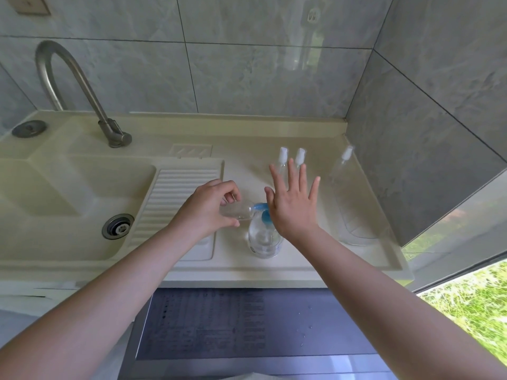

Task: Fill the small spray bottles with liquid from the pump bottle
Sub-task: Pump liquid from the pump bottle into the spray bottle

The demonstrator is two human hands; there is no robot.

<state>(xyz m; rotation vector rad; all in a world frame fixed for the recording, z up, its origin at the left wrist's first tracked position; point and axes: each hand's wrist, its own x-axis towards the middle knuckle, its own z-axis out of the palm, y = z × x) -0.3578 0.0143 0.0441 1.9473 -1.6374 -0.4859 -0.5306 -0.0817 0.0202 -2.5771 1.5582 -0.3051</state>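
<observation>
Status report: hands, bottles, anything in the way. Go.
Left hand grips a small clear bottle, mouth at the blue pump nozzle. Right hand open, fingers spread over the pump bottle. Two capped spray bottles behind; nothing blocking.

We see our left hand (212, 207) curled round a small clear bottle (237, 211), held tilted on its side with its mouth at the blue spout of the pump bottle (264, 238); the pump bottle stands upright on the cream counter (296, 261), clear, with liquid inside; our right hand (295, 204) lies over the blue pump head, fingers straight and spread; behind it stand two small spray bottles (282, 157) with white caps, side by side, and a taller capped bottle (344, 163) near the tiled wall; to the left we see the sink basin (68, 187), its drain (118, 226), a ribbed washboard (175, 198) and a curved metal tap (82, 89).
</observation>
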